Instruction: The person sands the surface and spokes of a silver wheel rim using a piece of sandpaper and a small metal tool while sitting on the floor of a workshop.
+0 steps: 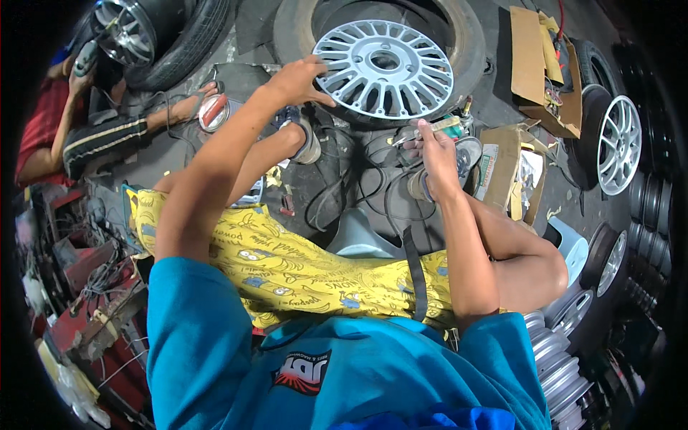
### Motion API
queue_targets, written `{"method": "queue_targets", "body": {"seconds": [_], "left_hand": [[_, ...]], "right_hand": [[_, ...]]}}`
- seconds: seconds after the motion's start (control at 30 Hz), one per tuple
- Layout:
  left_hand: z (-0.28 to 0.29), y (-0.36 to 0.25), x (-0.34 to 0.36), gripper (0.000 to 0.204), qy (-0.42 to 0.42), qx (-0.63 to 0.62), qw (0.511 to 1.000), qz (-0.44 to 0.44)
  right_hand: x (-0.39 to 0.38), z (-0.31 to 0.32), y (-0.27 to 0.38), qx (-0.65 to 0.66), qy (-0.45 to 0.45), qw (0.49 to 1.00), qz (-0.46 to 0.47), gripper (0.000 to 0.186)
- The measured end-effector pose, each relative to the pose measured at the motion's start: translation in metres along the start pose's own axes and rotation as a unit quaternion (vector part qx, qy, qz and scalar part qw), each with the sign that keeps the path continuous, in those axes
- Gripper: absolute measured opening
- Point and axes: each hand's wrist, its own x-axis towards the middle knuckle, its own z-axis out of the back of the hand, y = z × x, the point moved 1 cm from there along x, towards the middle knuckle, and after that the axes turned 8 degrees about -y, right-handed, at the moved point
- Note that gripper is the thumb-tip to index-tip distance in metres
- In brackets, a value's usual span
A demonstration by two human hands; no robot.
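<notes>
A light grey, many-spoked alloy wheel (358,54) lies tilted on a dusty tyre (292,30) in front of me. My left hand (299,80) holds the wheel's left edge, fingers at the rim and thumb lower down. Close to the wheel's near right edge, my right hand (436,147) is closed around a slim tool (446,122) with a pale yellowish body. Its exact kind is too small to make out. Beside that hand, a small green-labelled bottle (451,129) stands partly hidden.
Two opened cardboard boxes (527,68) with odds and ends stand at the right, near more wheels (619,145). Dark cables (337,183) cross the floor between my feet. At the far left, another person's leg (107,143) reaches toward a round tin (215,115).
</notes>
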Motion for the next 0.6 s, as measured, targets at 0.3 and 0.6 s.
{"method": "queue_targets", "body": {"seconds": [0.3, 0.6], "left_hand": [[0.005, -0.009, -0.002, 0.085, 0.012, 0.008, 0.999, 0.041], [0.0, -0.005, -0.003, 0.086, -0.003, -0.03, 0.999, 0.04]], "right_hand": [[0.023, 0.038, 0.03, 0.019, -0.055, 0.984, 0.166, 0.034], [0.03, 0.018, 0.032, -0.223, -0.127, 0.924, 0.282, 0.033]]}}
